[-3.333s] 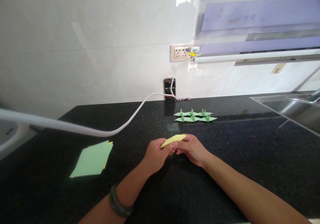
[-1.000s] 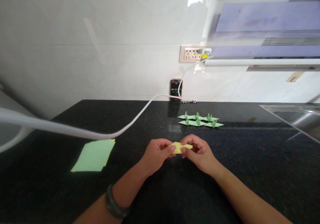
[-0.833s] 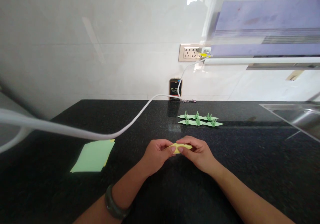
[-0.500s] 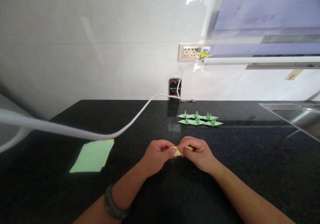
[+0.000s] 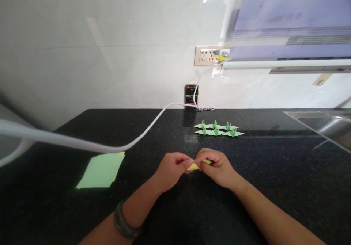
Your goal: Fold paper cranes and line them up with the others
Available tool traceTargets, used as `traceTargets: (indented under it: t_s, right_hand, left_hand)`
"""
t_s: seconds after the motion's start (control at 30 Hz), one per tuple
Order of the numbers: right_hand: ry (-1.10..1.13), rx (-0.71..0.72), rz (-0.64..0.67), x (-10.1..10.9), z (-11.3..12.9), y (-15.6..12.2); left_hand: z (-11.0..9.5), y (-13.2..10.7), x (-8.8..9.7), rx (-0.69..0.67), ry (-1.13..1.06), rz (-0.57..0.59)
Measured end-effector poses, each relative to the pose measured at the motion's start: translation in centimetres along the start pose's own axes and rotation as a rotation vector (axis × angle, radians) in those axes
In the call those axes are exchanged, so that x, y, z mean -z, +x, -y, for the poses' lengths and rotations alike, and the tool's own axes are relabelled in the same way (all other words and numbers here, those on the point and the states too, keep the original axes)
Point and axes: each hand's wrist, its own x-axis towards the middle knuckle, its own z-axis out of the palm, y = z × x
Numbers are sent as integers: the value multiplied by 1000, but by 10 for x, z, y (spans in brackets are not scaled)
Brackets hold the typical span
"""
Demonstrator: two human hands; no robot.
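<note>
Between my two hands is a small folded piece of yellow paper (image 5: 193, 166), partly covered by my fingers. My left hand (image 5: 173, 170) pinches its left end between thumb and fingers. The right end is pinched by my right hand (image 5: 218, 167), and a bit of yellow sticks out past those fingers. Beyond my hands, several green paper cranes (image 5: 216, 131) stand in two rows on the black counter (image 5: 153, 135). To the left lies a stack of green paper sheets (image 5: 102, 171), with yellow edges showing beneath.
A phone (image 5: 191, 97) with a running timer leans against the tiled wall. A white cable (image 5: 142, 133) arches across the left side, near the camera, toward the wall socket (image 5: 207, 56). At the right edge is a metal sink (image 5: 329, 131).
My left thumb has shifted slightly up along the yellow paper. Both hands keep their grip, and everything else stays in place apart from a slight camera shift.
</note>
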Motion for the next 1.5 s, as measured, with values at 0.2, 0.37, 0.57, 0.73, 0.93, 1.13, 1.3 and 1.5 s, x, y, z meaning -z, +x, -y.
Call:
traceTargets:
  t_s: [0.2, 0.37, 0.57, 0.73, 0.93, 1.13, 1.3, 1.5]
  right_hand:
    - [-60, -91, -14, 0, 2, -2]
    - [-148, -31, 1, 1, 2, 1]
    - [-160, 11, -19, 1, 2, 2]
    - [-163, 2, -23, 0, 1, 1]
    - [-155, -6, -30, -1, 0, 1]
    - [-64, -55, -18, -1, 0, 1]
    - [66, -182, -35, -2, -5, 1]
    - [70, -253, -88, 0, -8, 2]
  left_hand:
    - [-2, 0, 1, -183, 279, -84]
    - [-2, 0, 1, -371, 448, -110]
    - [0, 0, 2, -440, 511, -136]
    - [0, 0, 2, -409, 527, -170]
    - [-2, -2, 2, -327, 529, -163]
    - [-5, -4, 0, -267, 502, -147]
    - [-4, -3, 0, -210, 386, -153]
    - [0, -1, -1, -159, 320, -154]
